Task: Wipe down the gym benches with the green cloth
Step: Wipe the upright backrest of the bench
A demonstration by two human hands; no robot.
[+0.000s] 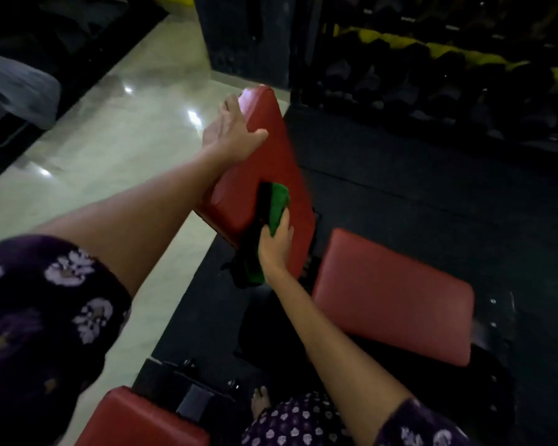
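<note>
The long red padded vinyl backrest (264, 175) of the gym bench stands tilted up on its dark frame, which puts its broad face within easy reach for wiping. Below and to its right lies the flat red padded seat pad (393, 297) of the same bench, apart from the backrest by a narrow gap; another red padded surface (136, 420) shows at the bottom edge, nearest the person. The bench stands on dark rubber matting (416, 188), beside a pale glossy tiled floor (126, 123).

The left hand (232, 130) lies flat on the upper left edge of the backrest, fingers straight and spread, thumb over the face. It holds nothing; by my reading it steadies the pad against the push of the wipe.

The right hand (276, 243) presses the green cloth (277, 201) against the lower part of the backrest. Its grip is partly closed: fingers curl round the bunched cloth, whose green end pokes out above the hand while a darker tail hangs down below the pad's lower edge. Wiping of this pad looks under way, with the seat pad not yet reached.
</note>
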